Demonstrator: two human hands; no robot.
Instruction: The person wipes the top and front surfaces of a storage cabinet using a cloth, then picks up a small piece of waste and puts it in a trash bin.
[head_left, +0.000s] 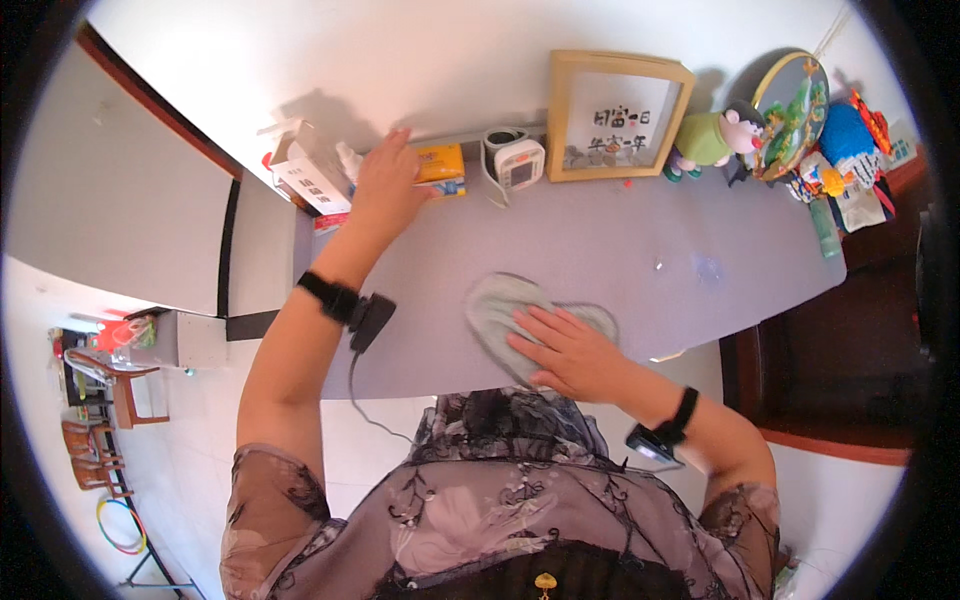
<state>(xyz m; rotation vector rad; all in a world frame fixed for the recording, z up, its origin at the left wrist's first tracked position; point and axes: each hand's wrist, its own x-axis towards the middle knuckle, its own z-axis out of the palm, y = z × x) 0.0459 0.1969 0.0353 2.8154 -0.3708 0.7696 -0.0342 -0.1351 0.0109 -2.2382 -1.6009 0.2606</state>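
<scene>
My right hand (566, 349) lies flat with its fingers spread on a pale grey-green cloth (499, 307) near the front edge of the grey tabletop (450, 262). At the back left, my left hand (390, 180) reaches between a white carton (311, 176) and a yellow and blue box (442, 169). Its fingertips are up by the wall, and its thumb is beside the yellow and blue box. Whether it grips anything cannot be told. A white bottle (349, 161) is partly hidden behind that hand.
Along the wall stand a blood pressure monitor (517, 165), a wooden picture frame (555, 116), a cartoon figurine (705, 139) and a round decorated plaque (791, 112). Colourful ornaments (851, 142) crowd the right end. A small bit (658, 263) lies on the tabletop. Dark wooden furniture (817, 360) adjoins at right.
</scene>
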